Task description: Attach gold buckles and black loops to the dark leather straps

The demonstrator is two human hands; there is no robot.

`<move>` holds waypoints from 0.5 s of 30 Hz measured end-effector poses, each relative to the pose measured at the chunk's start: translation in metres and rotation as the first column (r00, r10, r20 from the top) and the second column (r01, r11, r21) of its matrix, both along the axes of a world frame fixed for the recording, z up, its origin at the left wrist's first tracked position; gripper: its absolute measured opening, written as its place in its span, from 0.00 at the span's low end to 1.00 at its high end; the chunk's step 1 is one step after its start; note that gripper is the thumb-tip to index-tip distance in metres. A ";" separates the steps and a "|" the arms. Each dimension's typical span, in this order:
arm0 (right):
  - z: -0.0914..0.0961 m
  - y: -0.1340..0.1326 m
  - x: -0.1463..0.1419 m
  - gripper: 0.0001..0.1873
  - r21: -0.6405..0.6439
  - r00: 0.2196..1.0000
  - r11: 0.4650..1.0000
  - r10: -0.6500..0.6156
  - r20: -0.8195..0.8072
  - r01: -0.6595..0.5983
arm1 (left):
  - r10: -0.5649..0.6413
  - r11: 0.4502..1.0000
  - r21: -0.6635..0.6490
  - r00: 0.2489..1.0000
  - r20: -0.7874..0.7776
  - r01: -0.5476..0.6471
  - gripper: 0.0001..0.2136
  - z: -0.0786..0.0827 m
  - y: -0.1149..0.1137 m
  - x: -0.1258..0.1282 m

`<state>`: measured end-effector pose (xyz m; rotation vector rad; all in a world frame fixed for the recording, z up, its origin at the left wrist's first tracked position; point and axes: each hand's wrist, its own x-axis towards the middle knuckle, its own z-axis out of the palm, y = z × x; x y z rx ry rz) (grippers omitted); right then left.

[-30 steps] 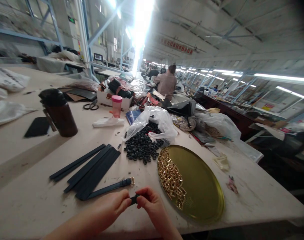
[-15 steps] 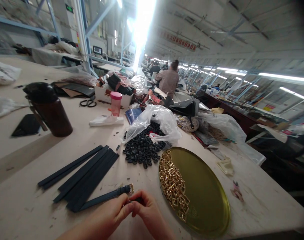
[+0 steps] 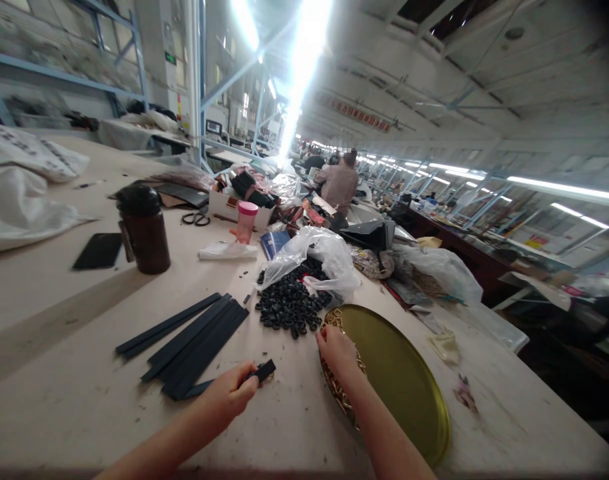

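My left hand (image 3: pixel 237 388) is closed around a dark navy strap (image 3: pixel 267 369), whose short end sticks out past the fingers. A bit of a gold buckle shows just under that end. My right hand (image 3: pixel 338 348) is over the left rim of a round gold tray (image 3: pixel 404 373), fingertips drawn together; what they hold, if anything, is hidden. Gold buckles (image 3: pixel 333 319) lie along that side of the tray, partly covered by my hand and forearm. Beyond my hands is a heap of small black loops (image 3: pixel 287 303). More navy straps (image 3: pixel 204 347) lie side by side at left.
A clear plastic bag (image 3: pixel 324 257) lies open over the loops. Behind stand a pink-lidded cup (image 3: pixel 247 223) and a dark brown bottle (image 3: pixel 147 233), with a phone (image 3: pixel 98 251) and scissors (image 3: pixel 195 217) nearby. Bags and scraps crowd the back; a person (image 3: pixel 339 183) is farther off.
My hands, together before, are now apart. The right has moved forward and right to the tray; the left keeps the strap, its end now pointing up to the right. The view has shifted slightly.
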<state>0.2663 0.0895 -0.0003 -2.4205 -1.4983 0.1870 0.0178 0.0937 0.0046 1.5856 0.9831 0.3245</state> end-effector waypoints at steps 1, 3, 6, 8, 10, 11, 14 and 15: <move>-0.004 0.007 0.006 0.13 -0.028 1.000 0.999 -0.021 0.021 0.022 | 0.018 1.000 0.001 1.000 0.003 -0.018 0.09 -0.002 -0.004 -0.001; -0.010 0.016 0.010 0.14 -0.077 0.998 0.996 -0.043 0.054 0.047 | 0.034 0.999 0.008 0.999 -0.001 -0.034 0.08 -0.004 -0.013 -0.002; -0.014 0.019 0.010 0.15 -0.128 0.995 0.990 -0.049 0.083 0.059 | 0.019 0.999 0.040 1.000 -0.012 -0.018 0.09 0.000 -0.027 -0.006; -0.014 0.016 0.010 0.15 -0.163 0.995 0.985 -0.043 0.090 0.058 | -0.008 0.997 0.078 1.000 -0.020 0.010 0.10 0.006 -0.036 -0.009; -0.013 0.013 0.010 0.14 -0.199 0.995 0.979 -0.028 0.094 0.046 | -0.032 0.994 0.102 0.999 -0.030 0.035 0.09 0.014 -0.043 -0.009; -0.012 0.012 0.011 0.13 -0.216 0.995 0.976 -0.020 0.095 0.040 | -0.039 0.994 0.100 0.999 -0.037 0.042 0.09 0.017 -0.046 -0.008; -0.012 0.012 0.012 0.12 -0.256 0.995 0.966 -0.003 0.099 0.028 | -0.054 0.997 0.054 0.998 -0.044 0.056 0.08 0.022 -0.055 -0.003; -0.011 0.014 0.012 0.13 -0.271 0.995 0.962 -0.001 0.098 0.027 | -0.060 0.997 0.036 0.997 -0.039 0.061 0.08 0.022 -0.057 -0.002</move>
